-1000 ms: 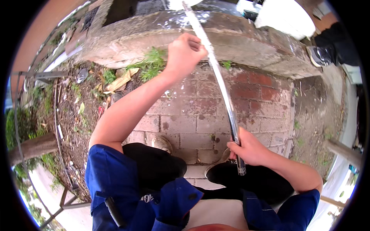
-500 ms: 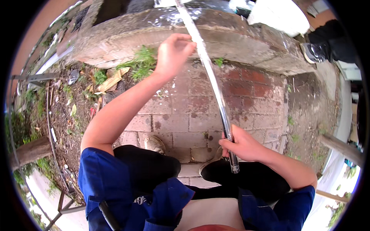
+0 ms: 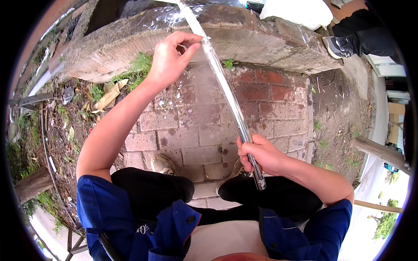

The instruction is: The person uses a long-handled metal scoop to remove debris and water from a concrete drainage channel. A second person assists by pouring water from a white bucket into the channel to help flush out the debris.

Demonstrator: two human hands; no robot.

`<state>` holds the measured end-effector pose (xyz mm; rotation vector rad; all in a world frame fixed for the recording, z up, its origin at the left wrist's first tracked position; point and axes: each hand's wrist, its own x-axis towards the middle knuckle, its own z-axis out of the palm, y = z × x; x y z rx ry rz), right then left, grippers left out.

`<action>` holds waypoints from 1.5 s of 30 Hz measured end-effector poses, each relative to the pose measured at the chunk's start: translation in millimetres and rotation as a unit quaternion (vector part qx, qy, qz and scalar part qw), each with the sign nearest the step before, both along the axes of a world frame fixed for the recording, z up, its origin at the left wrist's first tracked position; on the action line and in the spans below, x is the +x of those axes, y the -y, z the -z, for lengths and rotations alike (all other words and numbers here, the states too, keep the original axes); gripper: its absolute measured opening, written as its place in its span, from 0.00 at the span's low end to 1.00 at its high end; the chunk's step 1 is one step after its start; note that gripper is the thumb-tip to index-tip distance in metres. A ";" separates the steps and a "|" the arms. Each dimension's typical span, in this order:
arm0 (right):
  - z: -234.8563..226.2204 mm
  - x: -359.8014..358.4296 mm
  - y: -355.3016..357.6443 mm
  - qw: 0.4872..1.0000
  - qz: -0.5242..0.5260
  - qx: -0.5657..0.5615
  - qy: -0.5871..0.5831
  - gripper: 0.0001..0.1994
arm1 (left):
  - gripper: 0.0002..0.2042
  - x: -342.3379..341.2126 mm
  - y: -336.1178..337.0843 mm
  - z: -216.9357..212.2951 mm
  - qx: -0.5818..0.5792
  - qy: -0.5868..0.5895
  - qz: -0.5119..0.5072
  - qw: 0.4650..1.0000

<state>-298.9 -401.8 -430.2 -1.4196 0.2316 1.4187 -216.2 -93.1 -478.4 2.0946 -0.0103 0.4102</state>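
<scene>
A long silver metal pole (image 3: 228, 96) slants from the top of the picture down to my lap, its upper stretch coated white as if with paint. Near its lower end my right hand (image 3: 265, 155) is wrapped round it. Higher up, beside the whitened part, my left hand (image 3: 169, 58) has thumb and fingertips closed in a pinch against the pole's left side. A small whitish flap shows at those fingertips; whether they grip it is too small to tell. The far end of the pole is cut off by the upper edge.
A low concrete ledge (image 3: 244, 42) with white splashes runs across in front of me. A white bucket-like container (image 3: 296, 13) stands on it. Another person's shoe (image 3: 338, 47) rests at its right end. Brick paving (image 3: 209, 134) lies under my feet; littered soil and weeds are at left.
The view has shifted slightly, so most things sit further left. My left hand's fingers have come together at the pole; my right hand still grips its lower end.
</scene>
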 end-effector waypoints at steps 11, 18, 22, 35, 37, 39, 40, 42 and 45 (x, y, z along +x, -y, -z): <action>3.4 -3.0 -4.0 0.990 -0.061 -0.016 0.128 0.05 | 0.06 26.5 -28.4 -35.3 0.239 0.071 0.206 0.946; 4.7 -0.4 0.0 0.969 -0.130 -0.051 0.205 0.07 | 0.06 50.0 -33.5 -46.8 0.284 0.006 0.288 0.915; 1.1 1.8 -1.2 0.959 -0.155 -0.072 0.224 0.08 | 0.05 45.7 -34.6 -40.0 0.280 0.019 0.277 0.919; -8.1 0.8 -4.3 0.941 -0.209 -0.076 0.256 0.17 | 0.05 17.8 -51.4 -21.8 0.216 0.018 0.156 0.964; -13.5 0.6 -7.0 0.931 -0.220 -0.088 0.276 0.20 | 0.07 17.5 -52.0 -22.4 0.218 0.048 0.130 0.966; -13.0 -0.7 -4.9 0.918 -0.229 -0.101 0.308 0.21 | 0.08 16.8 -38.0 -35.3 0.197 0.053 0.106 0.973; -8.9 -2.2 -1.9 0.908 -0.234 -0.107 0.330 0.21 | 0.08 19.1 -33.1 -38.4 0.202 0.058 0.117 0.971; -7.4 -3.8 -1.1 0.894 -0.246 -0.119 0.355 0.21 | 0.08 21.4 -27.5 -42.4 0.214 0.066 0.137 0.965; -10.2 -4.9 -3.2 0.879 -0.262 -0.133 0.375 0.19 | 0.07 25.8 -27.4 -43.1 0.317 0.105 0.156 0.930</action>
